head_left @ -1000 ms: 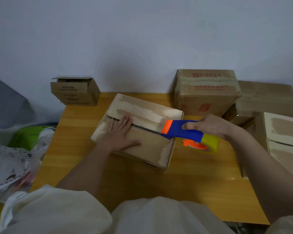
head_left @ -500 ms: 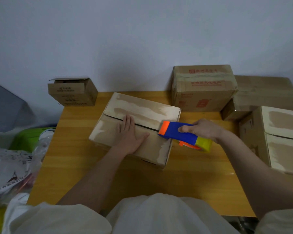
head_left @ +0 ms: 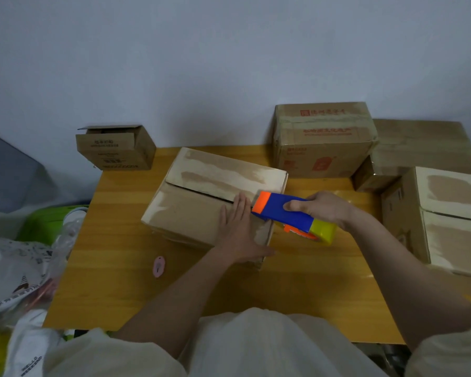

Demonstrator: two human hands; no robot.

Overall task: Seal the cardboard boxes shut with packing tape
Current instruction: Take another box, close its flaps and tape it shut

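Observation:
A flat cardboard box (head_left: pixel 196 210) lies in the middle of the wooden table (head_left: pixel 114 281), its two top flaps meeting along a dark seam. My left hand (head_left: pixel 238 229) rests flat on the near flap at the box's right end, fingers straight. My right hand (head_left: pixel 324 209) grips a blue tape dispenser (head_left: pixel 286 213) with an orange front and a yellow rear. The orange front sits at the box's right edge, by the end of the seam and right beside my left fingertips.
A printed closed box (head_left: pixel 321 142) stands at the back, with a larger box (head_left: pixel 424 145) behind it and a pale box (head_left: pixel 452 219) at the right. A small open box (head_left: pixel 114 148) sits off the back left corner. A pink cutter (head_left: pixel 158 266) lies near the front left. Plastic bags (head_left: pixel 14 273) crowd the left.
My left hand has slid along the near flap from the box's middle to its right end. The dispenser has stayed at the box's right edge.

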